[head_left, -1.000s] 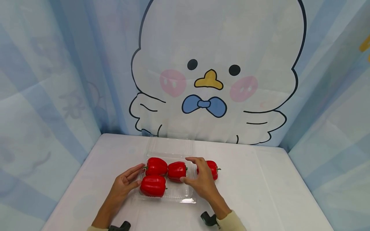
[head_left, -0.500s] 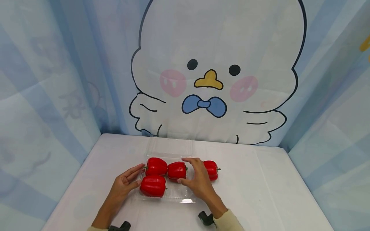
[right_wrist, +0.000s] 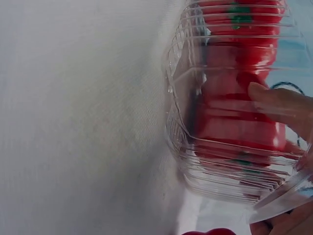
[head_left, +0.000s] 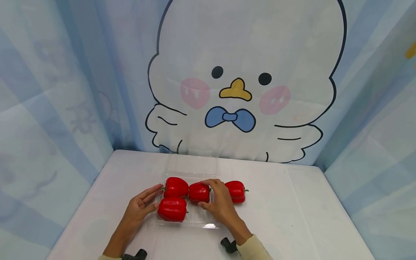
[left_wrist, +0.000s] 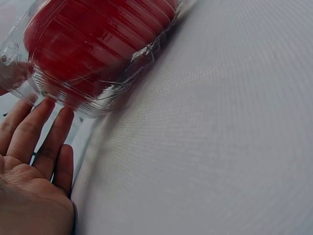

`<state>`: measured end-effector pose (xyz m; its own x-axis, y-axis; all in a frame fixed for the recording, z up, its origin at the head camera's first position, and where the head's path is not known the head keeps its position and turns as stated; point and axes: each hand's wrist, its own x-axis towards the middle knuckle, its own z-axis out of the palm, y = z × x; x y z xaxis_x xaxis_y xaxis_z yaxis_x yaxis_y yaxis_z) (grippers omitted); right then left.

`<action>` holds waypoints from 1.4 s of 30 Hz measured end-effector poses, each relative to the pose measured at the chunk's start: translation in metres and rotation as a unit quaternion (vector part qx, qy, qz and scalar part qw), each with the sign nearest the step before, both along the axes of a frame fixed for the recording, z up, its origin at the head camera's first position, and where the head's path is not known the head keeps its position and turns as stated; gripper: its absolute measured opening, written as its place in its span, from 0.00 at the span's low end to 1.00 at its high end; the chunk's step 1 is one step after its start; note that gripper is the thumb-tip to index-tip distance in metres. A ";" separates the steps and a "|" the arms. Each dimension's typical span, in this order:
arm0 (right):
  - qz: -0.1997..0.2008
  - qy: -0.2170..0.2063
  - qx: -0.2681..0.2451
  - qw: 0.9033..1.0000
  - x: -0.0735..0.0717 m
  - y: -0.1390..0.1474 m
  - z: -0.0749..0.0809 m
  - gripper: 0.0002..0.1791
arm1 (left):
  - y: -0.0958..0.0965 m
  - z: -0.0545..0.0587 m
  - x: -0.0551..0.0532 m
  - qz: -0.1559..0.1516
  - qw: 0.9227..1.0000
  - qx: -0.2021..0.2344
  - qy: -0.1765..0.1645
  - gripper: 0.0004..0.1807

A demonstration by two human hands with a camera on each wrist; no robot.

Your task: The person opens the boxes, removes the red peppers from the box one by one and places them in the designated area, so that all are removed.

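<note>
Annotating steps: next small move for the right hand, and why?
I'd probably have the right hand close its fingers gently on the pepper in the container's back-right part. The fingers reach its far edge, the thumb sits at its near side, and the left hand is at the container's left side. Can't tell how firm the contact is.

— What surface do the peppers [head_left: 172,210] have?
— Smooth and glossy; the container [head_left: 199,217] is clear, shiny plastic with ridges.
— And the table covering [head_left: 292,213]?
— It looks like matt cloth, finely textured.
</note>
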<state>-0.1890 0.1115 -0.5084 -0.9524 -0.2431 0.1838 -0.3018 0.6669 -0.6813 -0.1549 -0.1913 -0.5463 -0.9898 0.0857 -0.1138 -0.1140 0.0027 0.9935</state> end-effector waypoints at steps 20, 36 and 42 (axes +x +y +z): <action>-0.006 -0.002 0.001 1.000 0.000 0.001 -0.004 0.38 | 0.001 0.003 0.000 0.008 1.000 -0.007 -0.017 0.41; 0.006 0.014 -0.050 0.999 0.005 0.005 0.006 0.36 | 0.000 0.000 0.000 0.005 1.000 -0.002 -0.019 0.41; 0.005 0.025 -0.064 0.998 0.008 0.007 0.012 0.35 | 0.000 0.001 -0.001 0.003 1.000 -0.001 -0.016 0.40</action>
<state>-0.1811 0.1181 -0.4968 -0.9387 -0.2248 0.2613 -0.3442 0.5718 -0.7447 -0.1556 -0.1909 -0.5451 -0.9863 0.0795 -0.1448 -0.1449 0.0047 0.9894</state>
